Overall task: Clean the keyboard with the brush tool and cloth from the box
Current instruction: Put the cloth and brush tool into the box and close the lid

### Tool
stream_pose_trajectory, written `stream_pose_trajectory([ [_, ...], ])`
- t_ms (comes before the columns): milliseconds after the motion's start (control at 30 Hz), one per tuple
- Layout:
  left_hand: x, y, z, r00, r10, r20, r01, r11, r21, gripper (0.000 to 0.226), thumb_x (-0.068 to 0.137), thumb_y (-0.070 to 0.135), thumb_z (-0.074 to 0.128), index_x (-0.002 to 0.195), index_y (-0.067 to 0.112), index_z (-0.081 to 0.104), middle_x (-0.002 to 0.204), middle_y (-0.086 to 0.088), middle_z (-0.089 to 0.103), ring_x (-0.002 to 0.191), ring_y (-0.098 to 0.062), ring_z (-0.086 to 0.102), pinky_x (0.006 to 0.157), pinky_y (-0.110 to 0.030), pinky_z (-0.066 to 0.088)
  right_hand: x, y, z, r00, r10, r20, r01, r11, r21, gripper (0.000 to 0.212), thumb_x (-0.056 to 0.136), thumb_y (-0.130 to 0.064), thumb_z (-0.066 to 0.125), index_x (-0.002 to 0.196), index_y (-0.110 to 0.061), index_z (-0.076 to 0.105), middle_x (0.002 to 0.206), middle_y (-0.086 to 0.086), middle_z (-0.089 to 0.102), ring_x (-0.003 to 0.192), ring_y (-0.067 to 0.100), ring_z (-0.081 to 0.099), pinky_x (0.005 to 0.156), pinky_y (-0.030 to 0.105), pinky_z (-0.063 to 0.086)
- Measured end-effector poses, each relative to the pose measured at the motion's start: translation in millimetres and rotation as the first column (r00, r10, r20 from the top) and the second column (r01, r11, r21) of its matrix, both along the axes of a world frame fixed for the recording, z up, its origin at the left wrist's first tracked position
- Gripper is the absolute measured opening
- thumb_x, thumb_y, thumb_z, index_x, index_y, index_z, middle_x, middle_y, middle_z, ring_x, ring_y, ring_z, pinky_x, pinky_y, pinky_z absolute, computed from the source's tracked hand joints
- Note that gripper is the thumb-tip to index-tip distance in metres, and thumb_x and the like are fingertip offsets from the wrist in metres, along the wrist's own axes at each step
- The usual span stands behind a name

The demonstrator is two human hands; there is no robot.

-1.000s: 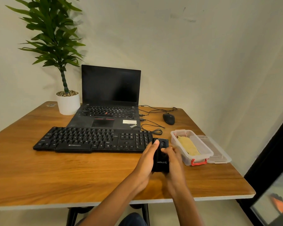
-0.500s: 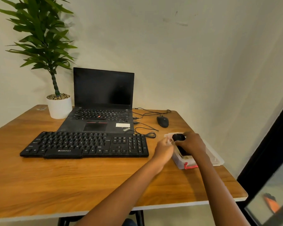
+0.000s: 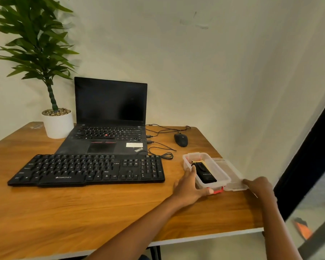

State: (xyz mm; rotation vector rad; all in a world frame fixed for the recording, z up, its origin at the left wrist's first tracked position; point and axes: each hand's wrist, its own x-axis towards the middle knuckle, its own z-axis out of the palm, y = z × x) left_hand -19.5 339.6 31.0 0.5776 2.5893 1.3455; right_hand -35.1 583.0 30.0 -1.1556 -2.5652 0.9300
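Observation:
A black external keyboard (image 3: 86, 169) lies across the wooden table in front of the laptop. To its right stands a clear plastic box (image 3: 219, 178) with a red latch. The black brush tool (image 3: 204, 173) lies inside it on top of a yellow cloth (image 3: 204, 161), of which only an edge shows. My left hand (image 3: 189, 186) rests against the box's left wall, thumb at the front corner. My right hand (image 3: 259, 185) touches the near corner of the clear lid (image 3: 231, 172) that lies flat beside the box.
A black laptop (image 3: 109, 121) stands open behind the keyboard. A white potted plant (image 3: 57, 124) is at the back left. A black mouse (image 3: 180, 139) and loose cables (image 3: 161, 151) lie at the back right. The table's right edge runs close to the lid.
The brush tool went from both hands into the box. My right hand let go of it and moved right to the lid. My left hand moved onto the box's side.

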Motion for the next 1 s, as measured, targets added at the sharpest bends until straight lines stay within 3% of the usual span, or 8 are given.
stream_pose_trajectory([
  [167, -11, -8, -2, 1.0, 0.018, -0.002, -0.018, 1.0, -0.018, 0.085, 0.088, 0.044, 0.058, 0.151, 0.024, 0.004, 0.158, 0.005, 0.008, 0.144, -0.018, 0.01, 0.116, -0.047, 0.01, -3, -5, 8, 0.964, 0.059, -0.258, -0.052, 0.998, 0.032, 0.021, 0.086, -0.012, 0.054, 0.072, 0.003, 0.056, 0.072, 0.018, 0.058, 0.067, 0.032, 0.052, 0.062, 0.034, 0.042],
  [333, -16, -12, -1, 0.995, -0.022, 0.093, 0.011, 0.993, 0.114, 0.086, 0.086, 0.028, 0.065, 0.151, 0.02, 0.009, 0.157, 0.002, 0.014, 0.143, -0.019, 0.013, 0.116, -0.041, 0.018, 2, -62, 53, 0.769, 0.175, -0.615, -0.155, 0.984, 0.086, 0.012, 0.091, -0.016, 0.053, 0.088, -0.005, 0.051, 0.082, 0.013, 0.058, 0.074, 0.029, 0.056, 0.068, 0.038, 0.048],
  [467, -17, -16, 4, 0.971, -0.032, 0.235, -0.07, 0.908, 0.413, 0.066, 0.091, 0.01, 0.055, 0.149, 0.014, 0.021, 0.152, -0.001, 0.028, 0.137, -0.014, 0.03, 0.098, -0.019, 0.038, 18, -115, 54, 0.753, 0.507, -0.42, -0.349, 0.848, 0.398, 0.019, 0.091, -0.025, 0.057, 0.103, -0.01, 0.053, 0.091, 0.008, 0.062, 0.069, 0.016, 0.056, 0.052, 0.022, 0.041],
  [567, -20, -19, 9, 0.965, 0.022, 0.262, -0.152, 0.86, 0.486, 0.053, 0.097, 0.007, 0.043, 0.147, 0.012, 0.026, 0.149, -0.002, 0.034, 0.134, -0.014, 0.035, 0.093, -0.015, 0.039, 27, -129, 29, 0.722, 0.652, -0.234, -0.449, 0.697, 0.559, 0.031, 0.085, -0.037, 0.064, 0.11, -0.018, 0.059, 0.112, 0.0, 0.065, 0.093, 0.015, 0.062, 0.069, 0.019, 0.048],
  [700, -21, -18, 13, 0.962, 0.036, 0.27, -0.175, 0.842, 0.51, 0.05, 0.098, 0.009, 0.041, 0.146, 0.012, 0.027, 0.147, -0.006, 0.038, 0.131, -0.017, 0.041, 0.106, -0.03, 0.037, 34, -133, 13, 0.632, 0.741, -0.23, -0.53, 0.629, 0.569, 0.032, 0.084, -0.031, 0.066, 0.111, -0.012, 0.065, 0.119, 0.004, 0.064, 0.109, 0.019, 0.058, 0.089, 0.027, 0.046],
  [767, -21, -16, 13, 0.967, 0.046, 0.249, -0.168, 0.853, 0.494, 0.047, 0.099, 0.009, 0.041, 0.145, 0.014, 0.032, 0.146, -0.006, 0.04, 0.129, -0.016, 0.043, 0.106, -0.032, 0.038, 34, -132, 10, 0.618, 0.739, -0.27, -0.525, 0.643, 0.558, 0.033, 0.085, -0.035, 0.063, 0.108, -0.012, 0.066, 0.114, 0.004, 0.066, 0.104, 0.018, 0.061, 0.085, 0.027, 0.049],
  [867, -25, -15, 8, 0.973, 0.069, 0.222, -0.165, 0.879, 0.448, 0.043, 0.098, 0.014, 0.044, 0.141, 0.018, 0.041, 0.144, -0.003, 0.041, 0.127, -0.016, 0.043, 0.105, -0.034, 0.04, 35, -131, 9, 0.566, 0.761, -0.317, -0.575, 0.64, 0.509, 0.046, 0.082, -0.054, 0.048, 0.101, -0.017, 0.067, 0.104, -0.002, 0.069, 0.091, 0.007, 0.06, 0.074, 0.008, 0.041],
  [1000, -28, -14, 5, 0.98, 0.089, 0.176, -0.155, 0.9, 0.407, 0.043, 0.096, 0.019, 0.05, 0.138, 0.017, 0.044, 0.143, -0.005, 0.044, 0.128, -0.017, 0.042, 0.105, -0.036, 0.04, 32, -126, 8, 0.566, 0.759, -0.321, -0.62, 0.649, 0.441, 0.026, 0.085, -0.036, 0.062, 0.105, -0.019, 0.066, 0.107, -0.005, 0.067, 0.094, 0.006, 0.057, 0.079, 0.014, 0.046],
])
